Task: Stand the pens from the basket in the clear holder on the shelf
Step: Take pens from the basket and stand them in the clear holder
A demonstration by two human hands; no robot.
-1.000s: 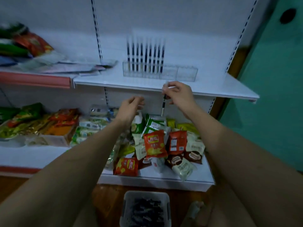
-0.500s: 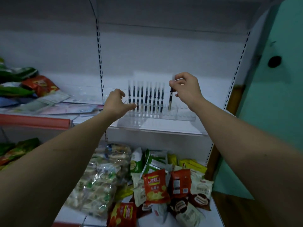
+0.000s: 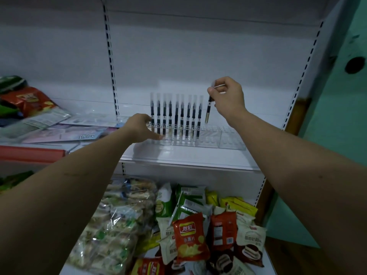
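At the bottom of the frame, closest to us, lies a heap of snack bags on the low shelf. An orange chip bag sits in the middle of the heap.

Two bare arms reach up from the lower corners. The left hand is in the middle of the frame. Its fingers are stretched out and close together, and the tips touch the left end of the clear holder.

The holder sits on the white shelf. A row of pens stands straight up in its left half.

The right hand is up and to the right. Its thumb and fingers pinch the top of one pen. This pen hangs a little tilted, just right of the row, with its bottom tip above the holder.

Far left, flat packets and a red bag lie on the next shelf.
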